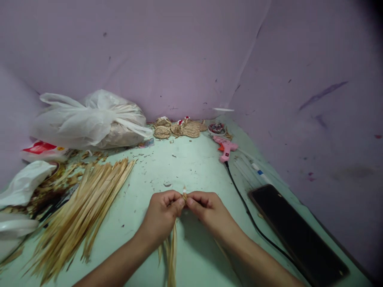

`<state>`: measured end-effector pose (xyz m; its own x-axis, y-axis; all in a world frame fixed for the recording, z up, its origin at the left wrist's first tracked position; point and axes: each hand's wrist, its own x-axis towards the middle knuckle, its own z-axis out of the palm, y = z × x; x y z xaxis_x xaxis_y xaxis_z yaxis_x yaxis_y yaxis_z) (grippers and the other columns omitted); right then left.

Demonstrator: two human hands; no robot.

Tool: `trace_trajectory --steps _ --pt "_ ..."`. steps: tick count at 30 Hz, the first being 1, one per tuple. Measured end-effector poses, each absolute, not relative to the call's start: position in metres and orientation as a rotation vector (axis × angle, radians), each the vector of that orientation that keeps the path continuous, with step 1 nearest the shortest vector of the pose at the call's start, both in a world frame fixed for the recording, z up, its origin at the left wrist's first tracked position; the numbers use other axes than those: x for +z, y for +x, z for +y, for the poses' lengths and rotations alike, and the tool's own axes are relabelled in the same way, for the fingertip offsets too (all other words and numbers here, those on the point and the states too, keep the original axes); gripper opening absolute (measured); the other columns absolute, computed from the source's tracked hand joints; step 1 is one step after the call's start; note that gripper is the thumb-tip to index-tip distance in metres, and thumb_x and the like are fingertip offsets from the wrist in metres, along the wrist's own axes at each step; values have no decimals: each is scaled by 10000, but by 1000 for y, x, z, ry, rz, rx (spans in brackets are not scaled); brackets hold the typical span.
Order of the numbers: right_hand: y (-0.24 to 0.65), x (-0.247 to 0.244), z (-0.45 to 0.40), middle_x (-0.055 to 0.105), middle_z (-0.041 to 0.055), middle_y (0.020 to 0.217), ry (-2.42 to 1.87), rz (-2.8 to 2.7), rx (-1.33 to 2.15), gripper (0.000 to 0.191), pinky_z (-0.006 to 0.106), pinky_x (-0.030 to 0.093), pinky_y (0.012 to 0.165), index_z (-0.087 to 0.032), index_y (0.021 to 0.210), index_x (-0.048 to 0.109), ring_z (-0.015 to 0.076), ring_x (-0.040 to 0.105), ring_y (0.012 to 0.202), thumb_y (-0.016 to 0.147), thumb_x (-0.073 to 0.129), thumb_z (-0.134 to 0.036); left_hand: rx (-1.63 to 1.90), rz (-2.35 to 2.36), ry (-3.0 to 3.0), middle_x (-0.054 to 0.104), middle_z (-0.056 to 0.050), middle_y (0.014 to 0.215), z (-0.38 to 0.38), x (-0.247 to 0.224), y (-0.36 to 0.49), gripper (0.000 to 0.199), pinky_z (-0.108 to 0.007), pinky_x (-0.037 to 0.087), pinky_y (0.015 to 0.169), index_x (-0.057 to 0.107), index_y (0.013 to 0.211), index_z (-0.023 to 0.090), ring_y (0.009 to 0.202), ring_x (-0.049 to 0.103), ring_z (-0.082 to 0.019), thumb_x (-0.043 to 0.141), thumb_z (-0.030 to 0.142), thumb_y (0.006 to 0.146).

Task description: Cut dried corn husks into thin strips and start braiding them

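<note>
My left hand (164, 213) and my right hand (208, 209) meet low in the middle of the head view. Between their thumbs and forefingers they pinch the top of a bundle of dried straw strips (171, 259). White tape (184, 191) wraps the bundle's end, which pokes up just above the fingertips. Loose strips trail down below my left hand, and another strip hangs under my right wrist. My fingers hide the part being gripped. To the left lies a thick pile of similar straw strips (86, 211).
A pink glue gun (226, 147) with a black cord lies to the right, near a large dark phone (299, 235) and glue sticks (260, 173). Woven straw pieces (191, 129) and a small dish of bits (217, 128) stand along the wall. A white plastic bag (92, 121) fills the back left.
</note>
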<state>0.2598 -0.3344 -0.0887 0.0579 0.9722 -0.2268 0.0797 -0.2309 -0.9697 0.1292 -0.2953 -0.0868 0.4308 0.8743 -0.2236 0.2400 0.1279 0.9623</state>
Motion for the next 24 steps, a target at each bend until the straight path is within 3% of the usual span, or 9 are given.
trace_trajectory --steps 3,11,17,21,24 --pt "261 -90 -333 327 -58 433 -1496 -1075 1375 239 227 190 451 -159 508 547 74 253 437 703 523 -296 545 1018 1429 418 42 479 -292 -87 128 230 -215 249 472 563 560 142 477 312 -82 525 325 693" --pt "257 -97 -331 534 -6 503 -1485 -943 1372 186 227 274 498 -135 530 601 78 375 473 658 579 -269 571 1241 1391 504 9 463 -292 -95 128 239 -218 270 452 543 511 142 450 363 -85 574 334 649" --pt "256 -99 -329 514 -31 454 -1405 -693 1319 165 220 294 487 -147 509 601 66 376 437 620 637 -264 556 1215 1594 534 11 526 -293 -84 126 211 -210 323 469 612 620 139 485 419 -94 534 302 729" --pt "252 -102 -329 600 18 544 -1344 -604 1312 150 236 342 535 -134 551 632 99 476 514 594 675 -272 703 1267 2126 594 -30 576 -310 -84 125 223 -237 399 487 618 646 147 509 520 -133 464 208 795" --pt "247 -102 -332 623 41 583 -1325 -493 1356 183 252 358 547 -125 589 651 113 495 528 581 695 -302 877 1046 2732 583 -63 589 -327 -96 126 234 -270 441 475 610 684 120 498 535 -161 401 83 784"
